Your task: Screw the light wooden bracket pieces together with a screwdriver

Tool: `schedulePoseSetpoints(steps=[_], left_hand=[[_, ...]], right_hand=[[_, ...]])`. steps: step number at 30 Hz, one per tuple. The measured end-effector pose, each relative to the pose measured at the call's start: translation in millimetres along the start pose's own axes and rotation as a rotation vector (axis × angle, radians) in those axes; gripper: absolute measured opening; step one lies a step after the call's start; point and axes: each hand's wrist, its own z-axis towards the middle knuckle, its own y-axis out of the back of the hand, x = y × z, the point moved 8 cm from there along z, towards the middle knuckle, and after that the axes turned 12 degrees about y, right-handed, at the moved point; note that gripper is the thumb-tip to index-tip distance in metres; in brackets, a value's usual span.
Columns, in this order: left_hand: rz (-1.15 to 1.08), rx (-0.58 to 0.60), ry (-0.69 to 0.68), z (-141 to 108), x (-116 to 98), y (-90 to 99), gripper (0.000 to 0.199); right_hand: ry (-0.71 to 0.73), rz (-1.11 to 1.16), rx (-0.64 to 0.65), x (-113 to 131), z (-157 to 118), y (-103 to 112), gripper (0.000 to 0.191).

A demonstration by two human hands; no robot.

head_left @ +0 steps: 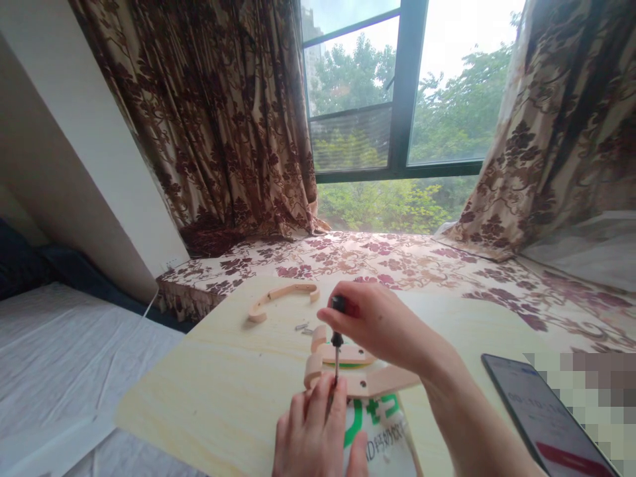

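Observation:
My right hand [368, 318] is closed around the black handle of a screwdriver [338, 338], which stands upright with its shaft pointing down. Under it lies a curved wooden piece [392, 380] with a dark hole, where the screwdriver's tip meets the wood. My left hand [311, 427] grips that piece, its fingertips close around the tip; what lies beneath them is hidden. Just behind is a second curved wooden piece [342, 352]. Both rest over a white bag [382, 430] with green and black print.
A third curved wooden piece [283, 298] lies at the table's far left, with small metal parts [303, 328] near it. At the right a phone [541, 411] lies on the pale table [199, 397]. Beyond the table are a flowered window seat [377, 255], curtains and a window.

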Motion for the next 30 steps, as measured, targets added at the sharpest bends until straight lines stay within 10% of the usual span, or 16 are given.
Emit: schedulePoseSetpoints(steps=[14,22,30], left_hand=[[0.059,-0.036,-0.023,-2,-5,-2.5,0.046],[0.091,-0.031,-0.016,-2,-6,-3.2,0.046],[0.100,-0.001,-0.001,0,-6,-0.5,0.047]], right_hand=[[-0.022,0.034,0.007,-1,-1,1,0.020],[0.038,0.312,0.242,11,-8,-20,0.014],[0.011,0.127,0.100,8,0,-11,0.023]])
